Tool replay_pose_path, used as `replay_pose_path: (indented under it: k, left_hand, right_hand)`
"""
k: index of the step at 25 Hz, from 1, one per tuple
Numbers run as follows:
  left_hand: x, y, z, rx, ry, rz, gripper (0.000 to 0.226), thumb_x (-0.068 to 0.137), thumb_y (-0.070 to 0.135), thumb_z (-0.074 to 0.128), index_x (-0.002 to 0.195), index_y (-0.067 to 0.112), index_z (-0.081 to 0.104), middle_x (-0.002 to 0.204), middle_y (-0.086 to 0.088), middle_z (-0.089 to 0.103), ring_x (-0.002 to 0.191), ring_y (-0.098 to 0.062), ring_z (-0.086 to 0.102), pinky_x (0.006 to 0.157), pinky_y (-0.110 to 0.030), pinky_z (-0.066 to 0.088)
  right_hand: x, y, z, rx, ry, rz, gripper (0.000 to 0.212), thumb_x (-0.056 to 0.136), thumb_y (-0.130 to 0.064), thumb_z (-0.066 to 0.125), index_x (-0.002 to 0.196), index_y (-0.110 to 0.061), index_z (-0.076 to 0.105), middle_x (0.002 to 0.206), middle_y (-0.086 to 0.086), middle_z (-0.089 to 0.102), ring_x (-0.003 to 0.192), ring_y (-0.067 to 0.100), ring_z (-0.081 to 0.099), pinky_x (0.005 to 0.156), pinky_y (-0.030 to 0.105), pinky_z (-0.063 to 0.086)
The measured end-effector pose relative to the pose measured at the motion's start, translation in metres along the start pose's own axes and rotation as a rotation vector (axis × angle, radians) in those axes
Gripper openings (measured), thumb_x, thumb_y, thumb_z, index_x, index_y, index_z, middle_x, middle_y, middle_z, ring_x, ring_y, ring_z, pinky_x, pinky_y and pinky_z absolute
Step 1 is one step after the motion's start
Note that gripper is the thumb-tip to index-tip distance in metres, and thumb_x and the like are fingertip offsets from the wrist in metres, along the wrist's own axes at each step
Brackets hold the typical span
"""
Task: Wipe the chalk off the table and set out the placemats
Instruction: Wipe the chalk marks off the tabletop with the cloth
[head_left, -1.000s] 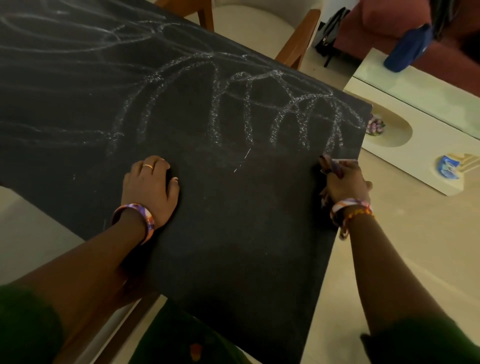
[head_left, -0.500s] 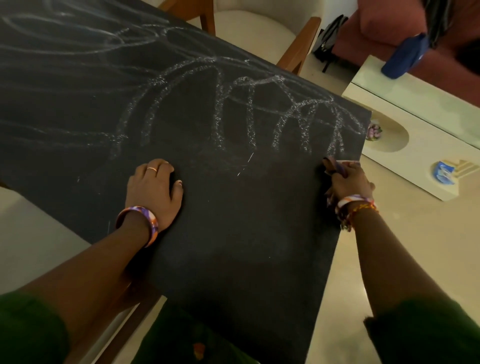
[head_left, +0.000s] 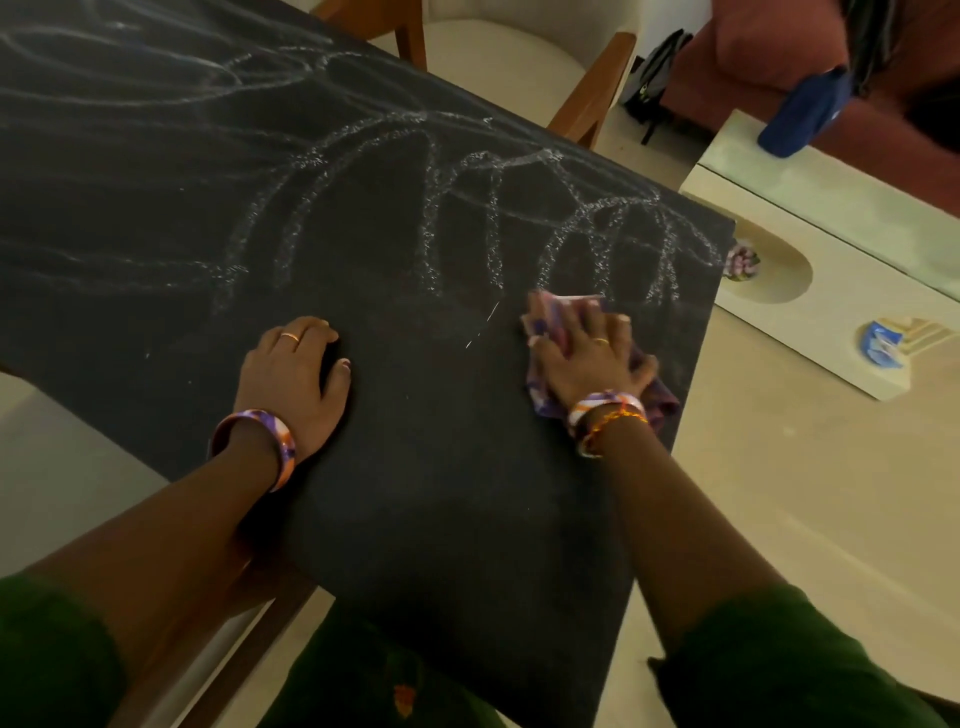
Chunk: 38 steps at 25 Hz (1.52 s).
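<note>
Fingers (head_left: 582, 325) of the right hand (head_left: 589, 358) lie straight and slightly spread, pressing a purple patterned cloth (head_left: 545, 317) flat against the dark surface (head_left: 441, 493), near its right edge. The left hand's fingers (head_left: 306, 332) are curled under, knuckles and thumb resting on the surface nearer its middle, holding nothing.

White chalk scribbles (head_left: 467, 218) loop across the surface from its far left corner to its right edge; the nearest loops end just beyond the cloth, while the stretch toward the near corner looks bare and dark. A short bright chalk stroke (head_left: 483, 325) sits between the two hands.

Beyond the far edge stands a cream armchair (head_left: 509, 57) with wooden arms. Off the right edge, on the floor side, is a pale low table (head_left: 831, 322), and a blue bag (head_left: 802, 111) leans over its far end against a red sofa (head_left: 769, 47). A black bag (head_left: 654, 73) rests beside the armchair.

Each wrist wears a purple-and-orange bangle (head_left: 283, 447), and green sleeves (head_left: 789, 660) cover the upper forearms.
</note>
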<state>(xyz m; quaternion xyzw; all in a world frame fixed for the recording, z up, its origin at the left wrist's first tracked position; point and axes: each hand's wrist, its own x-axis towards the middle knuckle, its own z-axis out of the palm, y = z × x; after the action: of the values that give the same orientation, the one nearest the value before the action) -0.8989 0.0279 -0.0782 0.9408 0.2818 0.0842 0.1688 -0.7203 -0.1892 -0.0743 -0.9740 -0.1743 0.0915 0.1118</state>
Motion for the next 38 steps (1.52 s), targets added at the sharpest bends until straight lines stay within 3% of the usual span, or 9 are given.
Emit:
replay_pose_path:
  k: [5, 7, 12, 18, 20, 26, 28, 34, 38]
  left_hand:
    - [0.002, 0.004, 0.002, 0.027, 0.017, -0.020, 0.041, 0.091, 0.027, 0.050, 0.126, 0.005, 0.051, 0.135, -0.013, 0.047, 0.124, -0.031, 0.041, 0.098, -0.041, 0.036]
    - [0.003, 0.005, 0.003, 0.039, 0.014, -0.023, 0.041, 0.091, 0.028, 0.049, 0.126, 0.006, 0.051, 0.135, -0.013, 0.046, 0.124, -0.031, 0.040, 0.098, -0.041, 0.036]
    - [0.001, 0.004, 0.001, 0.041, 0.003, -0.010, 0.039, 0.091, 0.025, 0.051, 0.124, 0.005, 0.052, 0.133, -0.015, 0.048, 0.122, -0.033, 0.042, 0.096, -0.044, 0.037]
    - [0.001, 0.005, 0.003, 0.051, 0.023, -0.021, 0.040, 0.091, 0.025, 0.050, 0.125, 0.005, 0.052, 0.134, -0.013, 0.048, 0.124, -0.031, 0.042, 0.098, -0.041, 0.036]
    - [0.002, 0.006, 0.003, 0.063, 0.032, -0.029, 0.039, 0.090, 0.026, 0.051, 0.124, 0.005, 0.053, 0.133, -0.013, 0.049, 0.123, -0.031, 0.042, 0.096, -0.041, 0.037]
    - [0.004, 0.002, 0.001, 0.052, 0.016, -0.013, 0.039, 0.089, 0.026, 0.053, 0.122, 0.006, 0.054, 0.132, -0.013, 0.050, 0.120, -0.031, 0.044, 0.094, -0.041, 0.037]
    - [0.004, -0.001, 0.001, 0.023, 0.013, -0.011, 0.038, 0.089, 0.026, 0.053, 0.123, 0.007, 0.054, 0.133, -0.012, 0.049, 0.122, -0.030, 0.043, 0.096, -0.040, 0.037]
    - [0.004, 0.004, 0.003, 0.032, 0.037, -0.030, 0.037, 0.090, 0.027, 0.052, 0.122, 0.007, 0.054, 0.133, -0.011, 0.049, 0.122, -0.030, 0.042, 0.095, -0.039, 0.036]
    - [0.005, 0.003, 0.003, 0.037, 0.025, -0.025, 0.037, 0.090, 0.027, 0.052, 0.121, 0.007, 0.054, 0.132, -0.012, 0.049, 0.122, -0.030, 0.042, 0.094, -0.040, 0.037]
  right_hand:
    - [0.007, 0.055, -0.021, 0.104, 0.003, 0.404, 0.064, 0.093, -0.060, 0.028, 0.150, -0.041, 0.008, 0.160, -0.007, -0.003, 0.144, 0.037, -0.006, 0.111, 0.060, 0.007]
    - [0.000, 0.014, -0.008, 0.060, 0.025, 0.327, 0.064, 0.094, -0.057, 0.029, 0.151, -0.038, 0.009, 0.160, -0.007, -0.002, 0.145, 0.036, -0.007, 0.110, 0.061, 0.004]
    - [-0.047, -0.101, 0.036, -0.074, -0.070, -0.333, 0.061, 0.092, -0.059, 0.036, 0.148, -0.041, 0.020, 0.159, -0.011, 0.007, 0.145, 0.032, 0.000, 0.109, 0.056, 0.007]
    - [0.005, 0.038, -0.015, -0.054, 0.017, 0.206, 0.064, 0.091, -0.064, 0.030, 0.149, -0.042, 0.016, 0.160, -0.009, 0.008, 0.143, 0.032, 0.006, 0.109, 0.057, 0.010]
    - [0.007, 0.036, -0.017, -0.036, 0.033, 0.311, 0.065, 0.092, -0.062, 0.029, 0.150, -0.039, 0.013, 0.160, -0.005, 0.006, 0.143, 0.037, 0.003, 0.110, 0.061, 0.008]
    - [-0.026, -0.099, 0.034, -0.086, -0.070, -0.258, 0.066, 0.090, -0.063, 0.034, 0.149, -0.039, 0.016, 0.160, -0.007, 0.002, 0.144, 0.036, -0.002, 0.109, 0.062, 0.003]
    - [-0.011, -0.077, 0.024, -0.115, -0.034, -0.204, 0.065, 0.088, -0.068, 0.033, 0.147, -0.043, 0.019, 0.160, -0.009, 0.005, 0.143, 0.032, 0.003, 0.109, 0.059, 0.008]
    - [0.018, 0.048, -0.022, -0.036, 0.056, 0.359, 0.069, 0.089, -0.068, 0.031, 0.150, -0.038, 0.016, 0.160, -0.004, 0.007, 0.142, 0.040, 0.005, 0.109, 0.063, 0.009]
    - [-0.001, -0.037, 0.009, -0.079, 0.040, 0.100, 0.065, 0.090, -0.062, 0.033, 0.149, -0.037, 0.019, 0.160, -0.004, 0.008, 0.142, 0.038, 0.004, 0.106, 0.063, 0.008]
